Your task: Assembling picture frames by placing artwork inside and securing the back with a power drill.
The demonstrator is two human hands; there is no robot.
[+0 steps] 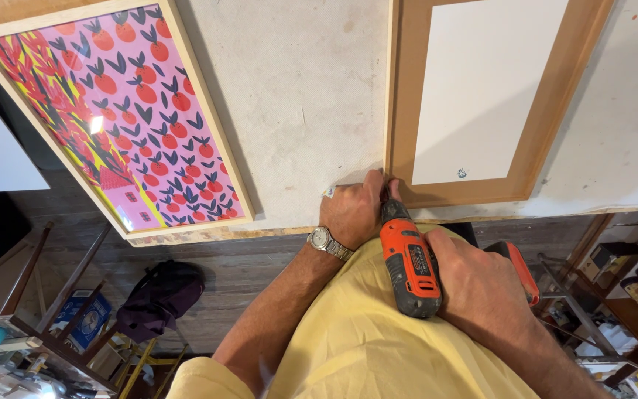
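Right hand (481,284) is gripping an orange cordless drill (410,258), fingers closed around its body, tip pointing at the lower left corner of a wooden frame (404,111). The frame is lying face down on the bench (304,96), its brown backing board and a white sheet (485,81) facing up. Left hand (352,210), wearing a metal wristwatch (323,240), is pressing on the bench just beside that same corner, fingers curled at the frame edge; whether it is pinching anything, I cannot tell. The drill tip is hidden behind the left hand. A second framed picture (123,111), pink with red fruit, is lying well apart to the left on the bench.
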